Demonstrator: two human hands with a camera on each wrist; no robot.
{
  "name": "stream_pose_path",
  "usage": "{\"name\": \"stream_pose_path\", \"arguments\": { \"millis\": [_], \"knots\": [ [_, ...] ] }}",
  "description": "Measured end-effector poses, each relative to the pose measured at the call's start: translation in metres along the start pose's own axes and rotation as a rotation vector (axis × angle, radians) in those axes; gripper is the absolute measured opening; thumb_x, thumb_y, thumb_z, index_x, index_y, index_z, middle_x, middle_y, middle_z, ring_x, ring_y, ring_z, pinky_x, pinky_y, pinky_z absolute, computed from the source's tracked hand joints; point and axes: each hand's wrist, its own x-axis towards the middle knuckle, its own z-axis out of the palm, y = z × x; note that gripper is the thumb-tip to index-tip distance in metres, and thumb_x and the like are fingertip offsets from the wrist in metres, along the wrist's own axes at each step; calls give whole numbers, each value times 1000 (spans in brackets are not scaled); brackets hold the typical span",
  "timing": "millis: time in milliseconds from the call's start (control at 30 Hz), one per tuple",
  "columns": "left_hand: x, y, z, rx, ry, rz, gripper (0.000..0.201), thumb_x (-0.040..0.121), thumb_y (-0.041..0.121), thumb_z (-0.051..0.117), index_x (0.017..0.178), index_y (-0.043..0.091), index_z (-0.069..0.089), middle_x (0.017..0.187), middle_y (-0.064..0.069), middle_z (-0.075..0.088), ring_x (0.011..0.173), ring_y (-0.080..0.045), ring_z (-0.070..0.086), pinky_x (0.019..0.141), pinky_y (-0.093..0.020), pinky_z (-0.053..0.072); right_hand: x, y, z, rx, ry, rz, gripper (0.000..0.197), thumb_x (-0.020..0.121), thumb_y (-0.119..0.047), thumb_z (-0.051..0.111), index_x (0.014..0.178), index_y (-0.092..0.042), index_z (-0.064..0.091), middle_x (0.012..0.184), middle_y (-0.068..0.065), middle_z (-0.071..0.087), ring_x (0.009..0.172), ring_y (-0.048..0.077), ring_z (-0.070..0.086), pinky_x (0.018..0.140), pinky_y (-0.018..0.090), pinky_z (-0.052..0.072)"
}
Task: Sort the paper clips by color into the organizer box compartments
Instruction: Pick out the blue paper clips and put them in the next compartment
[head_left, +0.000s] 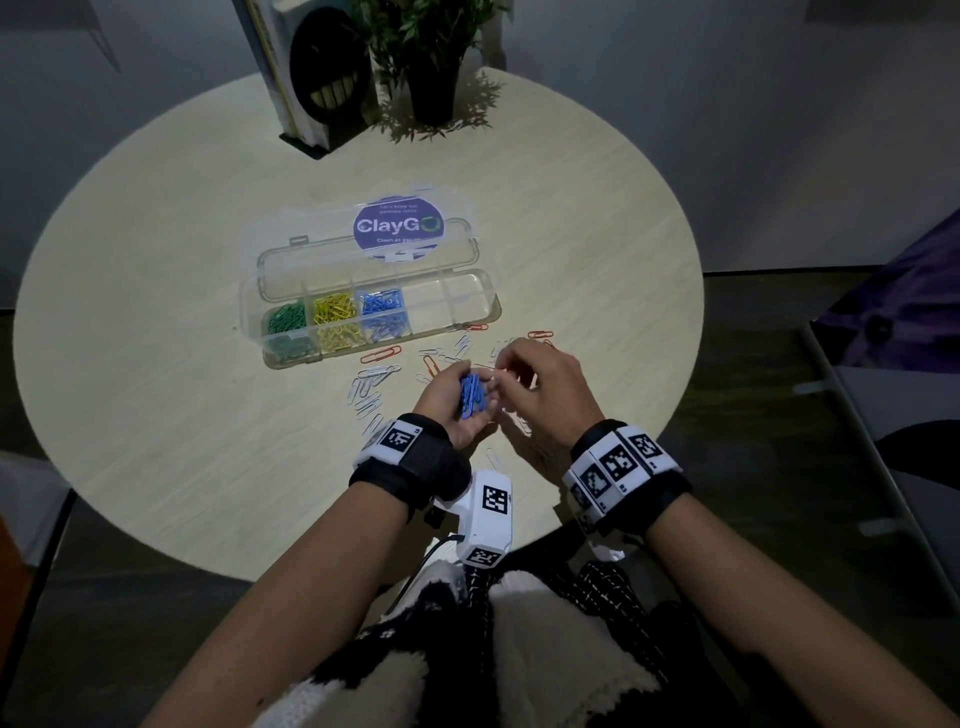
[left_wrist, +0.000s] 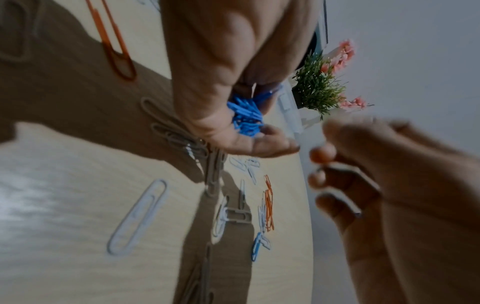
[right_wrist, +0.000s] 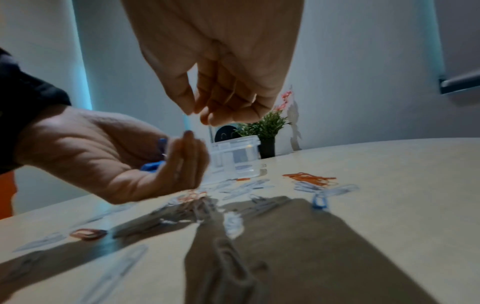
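Two hands are raised just above the near part of the round desk (head_left: 156, 415). The left hand (head_left: 451, 402) is cupped palm up, its fingers curled round a bundle of blue clips (head_left: 471, 396). The right hand (head_left: 540, 384), just beside it, has thumb and fingertips drawn together in a narrow pinch; whether a clip sits between them cannot be told, the wrist views being blurred there. Under and around both hands, loose white clips (head_left: 370, 384) and orange clips (head_left: 382, 354) lie scattered on the desk, and one blue clip (right_wrist: 320, 201) lies among them. Beyond the scatter stands the clear organizer box (head_left: 483, 306), lid open. Its three left compartments hold green clips (head_left: 287, 318), yellow clips (head_left: 336, 312) and blue ones. At the far edge stand a potted plant (head_left: 431, 57) and a book holder (head_left: 306, 78).
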Motion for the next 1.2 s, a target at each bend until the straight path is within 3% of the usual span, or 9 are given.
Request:
{"name": "stream_pose_path", "arguments": {
  "millis": [100,200,267,500,667,767,933,1033,1200],
  "knots": [
    [-1,1,5,117,7,-16,40,101,28,30,65,15,40,36,3,44,27,-7,39,31,-7,29,-3,23,-13,-56,157,330,8,86,-7,51,81,-5,57,79,14,64,75,30,60,70,39,51],
    [1,1,5,174,31,-13,40,101,28,32,63,17,36,32,5,36,23,-5,31,28,-7,21,-8,40,-17,-248,-1,660,15,87,-19,53,77,-9,50,90,16,61,90,33,57,74,36,44],
    [1,-2,5,199,34,-11,39,101,26,33,63,17,37,33,6,36,24,-5,32,29,-7,21,-10,45,-14,-307,-76,725,23,87,-25,55,73,-10,45,93,17,58,90,33,55,71,32,38],
    [1,-5,5,202,85,54,32,101,18,36,75,7,49,69,-6,49,44,-11,58,39,-13,47,-4,39,-6,-345,-117,682,20,93,-14,50,103,2,57,115,21,59,108,36,54,78,34,41],
    [-2,2,3,137,71,70,40,103,22,28,78,2,51,77,-11,53,69,-20,55,64,-23,46,7,12,-1,-210,-149,543,8,91,-13,54,84,-9,55,102,16,66,93,28,56,75,28,40],
    [-1,8,0,-9,42,52,41,103,25,25,79,2,50,72,-12,57,67,-18,53,58,-26,51,18,-17,7,-60,-143,367,9,87,-6,56,84,-2,63,86,11,66,79,20,53,65,21,36],
    [-4,19,-11,-201,-17,36,37,100,18,29,72,8,51,51,-9,62,48,-18,65,45,-20,54,32,-45,27,-75,-245,186,10,84,-7,58,86,-2,67,94,16,69,94,28,59,81,29,42],
    [-3,28,-17,-192,10,92,25,95,10,36,79,6,54,64,-9,60,55,-18,62,43,-19,53,43,-53,32,-59,-224,107,13,86,-10,58,87,-1,67,96,17,67,92,28,59,79,29,42],
    [-15,63,-19,11,84,257,39,102,23,29,63,16,33,31,6,30,21,-4,23,25,-9,15,83,-52,34,-44,-72,112,13,86,-9,56,81,1,64,89,16,66,82,24,55,71,23,34]
  ]
}}
